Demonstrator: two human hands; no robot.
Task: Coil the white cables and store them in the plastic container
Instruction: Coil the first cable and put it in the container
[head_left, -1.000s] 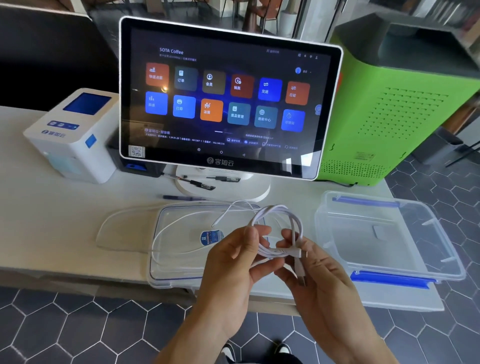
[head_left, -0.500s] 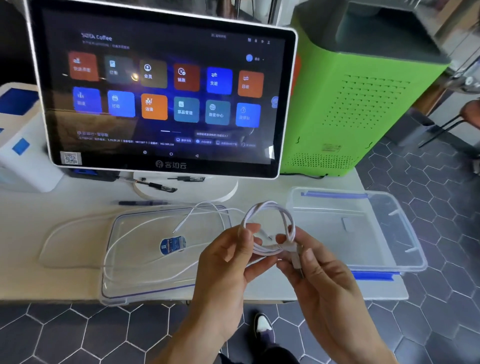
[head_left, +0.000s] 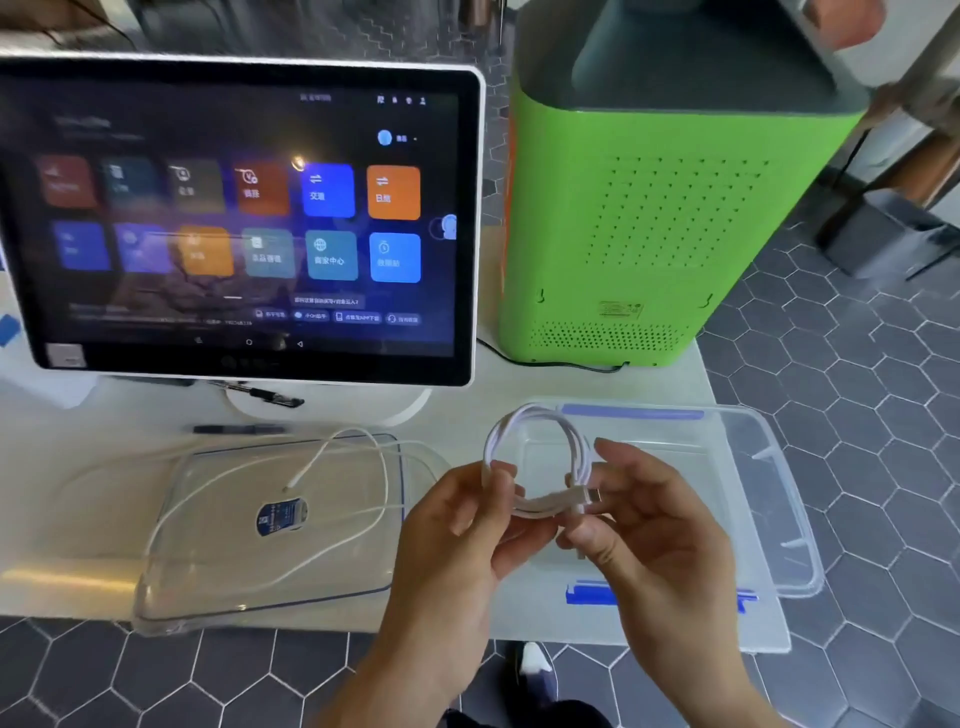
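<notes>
A person's two hands hold a small coil of white cable in the air just above the front edge of a white desk. The left hand pinches the left side of the coil between thumb and fingers, and the right hand grips the right side, thumb pressed near the cable's plug end. The loop stands up between the two hands, over the near left corner of a clear plastic container with blue clips that sits on the right part of the desk, partly behind the right hand. To the left of the hands lies the container's clear lid, flat on the desk, with a blue sticker on it. A second white cable lies loose and uncoiled across that lid, well apart from either hand. Behind the lid stands a touchscreen monitor showing coloured app tiles, with a dark pen on the desk in front of its base. A green machine stands behind the container.
</notes>
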